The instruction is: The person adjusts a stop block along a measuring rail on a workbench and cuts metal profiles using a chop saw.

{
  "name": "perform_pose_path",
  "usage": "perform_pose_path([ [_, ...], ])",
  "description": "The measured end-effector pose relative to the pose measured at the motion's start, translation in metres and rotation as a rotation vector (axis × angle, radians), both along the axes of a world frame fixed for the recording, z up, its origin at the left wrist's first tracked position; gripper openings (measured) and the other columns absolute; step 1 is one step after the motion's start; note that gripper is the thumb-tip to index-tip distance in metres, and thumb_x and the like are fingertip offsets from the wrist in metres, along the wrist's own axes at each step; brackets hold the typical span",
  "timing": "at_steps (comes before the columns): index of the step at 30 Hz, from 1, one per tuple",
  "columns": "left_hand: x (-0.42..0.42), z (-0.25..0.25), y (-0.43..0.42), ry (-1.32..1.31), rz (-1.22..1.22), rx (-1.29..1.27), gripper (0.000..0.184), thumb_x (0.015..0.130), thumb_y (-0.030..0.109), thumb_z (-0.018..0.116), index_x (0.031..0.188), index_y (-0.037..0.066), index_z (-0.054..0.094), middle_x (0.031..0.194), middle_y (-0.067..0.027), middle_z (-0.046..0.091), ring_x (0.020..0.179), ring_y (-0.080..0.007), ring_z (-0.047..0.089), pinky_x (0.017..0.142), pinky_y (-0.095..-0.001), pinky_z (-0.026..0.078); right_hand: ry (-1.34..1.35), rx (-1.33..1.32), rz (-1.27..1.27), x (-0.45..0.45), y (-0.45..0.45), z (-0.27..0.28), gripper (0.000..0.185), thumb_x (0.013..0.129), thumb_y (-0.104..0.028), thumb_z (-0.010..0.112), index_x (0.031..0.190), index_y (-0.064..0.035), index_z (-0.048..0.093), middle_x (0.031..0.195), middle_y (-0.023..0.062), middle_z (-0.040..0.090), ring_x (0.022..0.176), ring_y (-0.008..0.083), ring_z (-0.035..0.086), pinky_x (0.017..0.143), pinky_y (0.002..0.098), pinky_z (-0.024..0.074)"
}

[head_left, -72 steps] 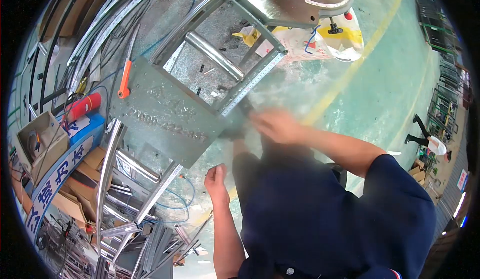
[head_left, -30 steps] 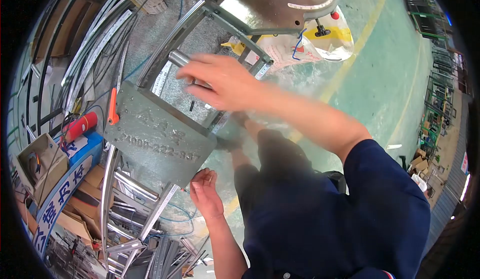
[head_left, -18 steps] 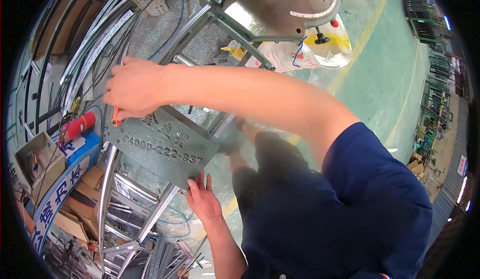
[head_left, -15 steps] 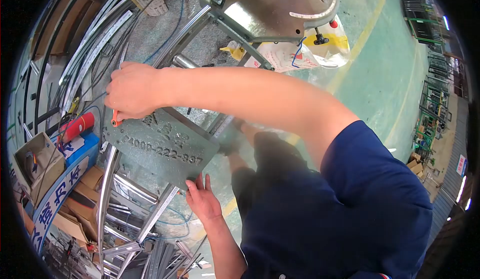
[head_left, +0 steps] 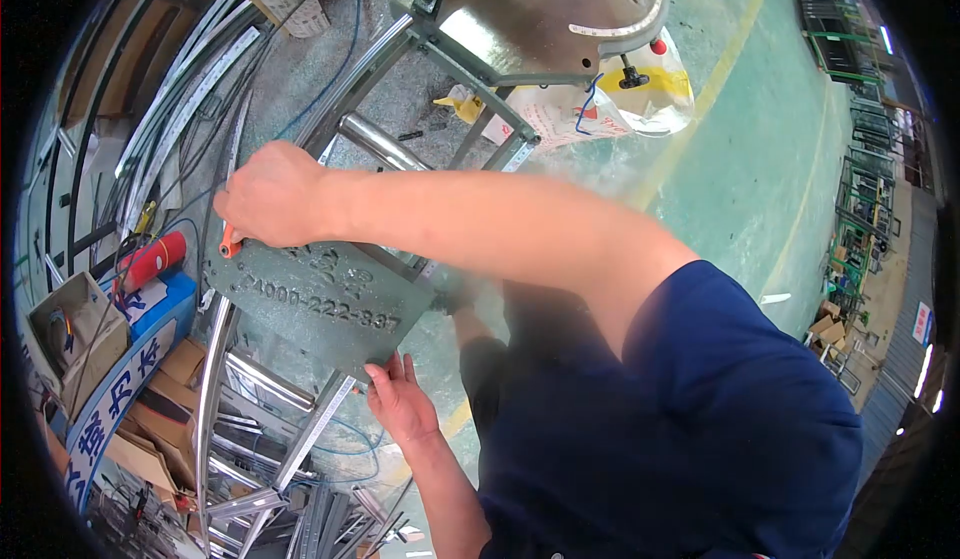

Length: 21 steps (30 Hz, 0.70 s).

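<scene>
A flat green-grey plate [head_left: 300,329] with raised digits and characters lies across a metal stand. My right hand [head_left: 270,197] is closed around an orange-handled tool [head_left: 229,245] at the plate's far edge. Only the tool's orange end shows below my fingers; its working part is hidden. My left hand [head_left: 402,405] is at the plate's near corner, thumb against the edge and fingers apart. Beside the plate, a steel roller [head_left: 378,141] spans the stand's frame [head_left: 470,64], partly covered by my right forearm.
A round metal machine table [head_left: 550,19] with a curved scale stands at the top, a white and yellow sack [head_left: 650,99] beneath it. To the left are a red cylinder [head_left: 152,259], an open box [head_left: 75,329] and cardboard boxes [head_left: 155,429]. Metal strips [head_left: 190,99] lean behind.
My right forearm and shoulder have shifted down in the view, uncovering more of the roller. The orange-handled tool stays at the plate's far edge. My left hand remains at the near corner.
</scene>
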<state>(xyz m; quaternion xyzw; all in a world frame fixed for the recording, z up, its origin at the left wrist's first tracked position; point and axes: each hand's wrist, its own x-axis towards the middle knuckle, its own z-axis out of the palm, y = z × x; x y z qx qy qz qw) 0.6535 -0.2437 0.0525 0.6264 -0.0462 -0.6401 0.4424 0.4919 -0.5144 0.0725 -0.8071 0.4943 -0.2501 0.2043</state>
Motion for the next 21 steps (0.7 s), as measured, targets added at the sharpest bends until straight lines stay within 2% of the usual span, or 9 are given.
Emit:
perform_pose_path([
  [6, -0.002, -0.004, 0.002, -0.066, -0.037, -0.012, 0.05, 0.094, 0.042, 0.063, 0.124, 0.003, 0.053, 0.12, -0.0078, 0.061, 0.114, -0.0219, 0.056, 0.106, -0.0471, 0.035, -0.025, -0.016, -0.037, 0.0, 0.004, 0.001, 0.029, 0.081, -0.034, 0.067, 0.079, -0.0052, 0.065, 0.075, 0.0107, 0.067, 0.074, 0.0314, 0.068, 0.063, 0.0428, 0.054],
  [8, -0.002, -0.004, 0.003, -0.065, -0.031, -0.016, 0.051, 0.094, 0.042, 0.063, 0.125, 0.002, 0.052, 0.121, -0.0079, 0.061, 0.115, -0.0222, 0.056, 0.107, -0.0472, 0.035, 0.013, 0.012, 0.018, -0.002, 0.004, 0.004, 0.032, 0.083, -0.035, 0.066, 0.09, -0.0047, 0.063, 0.085, 0.0122, 0.066, 0.076, 0.0328, 0.068, 0.063, 0.0435, 0.054],
  [9, -0.002, -0.005, 0.004, -0.071, -0.038, -0.02, 0.053, 0.094, 0.042, 0.062, 0.126, 0.002, 0.051, 0.122, -0.0084, 0.06, 0.116, -0.0231, 0.055, 0.107, -0.0474, 0.035, 0.011, 0.013, 0.017, -0.005, 0.006, 0.006, 0.032, 0.083, -0.035, 0.066, 0.09, -0.0047, 0.063, 0.085, 0.0122, 0.066, 0.076, 0.0328, 0.068, 0.063, 0.0435, 0.054],
  [11, -0.003, -0.006, 0.005, -0.074, -0.042, -0.025, 0.054, 0.094, 0.042, 0.062, 0.127, 0.001, 0.05, 0.123, -0.0089, 0.06, 0.118, -0.024, 0.055, 0.107, -0.0476, 0.035, -0.063, 0.061, -0.057, -0.013, 0.013, 0.012, 0.034, 0.084, -0.035, 0.067, 0.099, -0.0056, 0.06, 0.094, 0.0138, 0.064, 0.082, 0.0338, 0.067, 0.067, 0.0437, 0.0542],
  [14, -0.003, -0.008, 0.008, -0.068, -0.046, -0.035, 0.054, 0.096, 0.041, 0.06, 0.127, -0.001, 0.048, 0.126, -0.0118, 0.057, 0.122, -0.0277, 0.053, 0.108, -0.0495, 0.034, -0.128, 0.033, -0.171, -0.028, 0.025, 0.007, 0.034, 0.084, -0.029, 0.068, 0.106, -0.0067, 0.058, 0.096, 0.0129, 0.063, 0.085, 0.0321, 0.066, 0.071, 0.043, 0.0535],
  [15, 0.0, -0.01, 0.011, -0.077, -0.091, -0.041, 0.053, 0.097, 0.041, 0.059, 0.127, -0.002, 0.048, 0.128, -0.0133, 0.056, 0.124, -0.0298, 0.052, 0.109, -0.0507, 0.034, -0.128, 0.033, -0.17, -0.035, 0.032, 0.004, 0.034, 0.084, -0.029, 0.068, 0.106, -0.0067, 0.058, 0.096, 0.0129, 0.063, 0.085, 0.0321, 0.066, 0.071, 0.043, 0.0535],
  [17, 0.001, -0.009, 0.014, -0.085, -0.135, -0.049, 0.052, 0.098, 0.04, 0.057, 0.126, -0.002, 0.047, 0.13, -0.0147, 0.054, 0.126, -0.0319, 0.05, 0.109, -0.052, 0.034, -0.377, -0.031, -0.287, -0.052, 0.053, -0.004, 0.03, 0.085, -0.022, 0.067, 0.109, -0.0072, 0.058, 0.089, 0.0108, 0.061, 0.086, 0.03, 0.064, 0.072, 0.042, 0.052],
  [19, 0.002, -0.004, 0.016, -0.075, -0.208, -0.044, 0.049, 0.099, 0.038, 0.056, 0.125, -0.003, 0.047, 0.133, -0.0172, 0.052, 0.127, -0.0348, 0.05, 0.109, -0.0531, 0.034, -0.392, 0.123, -0.308, -0.075, 0.084, -0.003, 0.03, 0.086, -0.017, 0.065, 0.113, -0.0072, 0.058, 0.087, 0.0102, 0.061, 0.081, 0.029, 0.063, 0.071, 0.0402, 0.0509],
  [21, 0.007, -0.006, 0.021, -0.078, -0.226, -0.018, 0.049, 0.099, 0.037, 0.056, 0.124, -0.003, 0.047, 0.134, -0.0175, 0.052, 0.126, -0.035, 0.051, 0.108, -0.0525, 0.035, -0.391, 0.162, -0.339, -0.094, 0.125, -0.009, 0.03, 0.086, -0.017, 0.065, 0.113, -0.0075, 0.058, 0.087, 0.011, 0.062, 0.08, 0.0295, 0.062, 0.073, 0.0391, 0.0502],
])
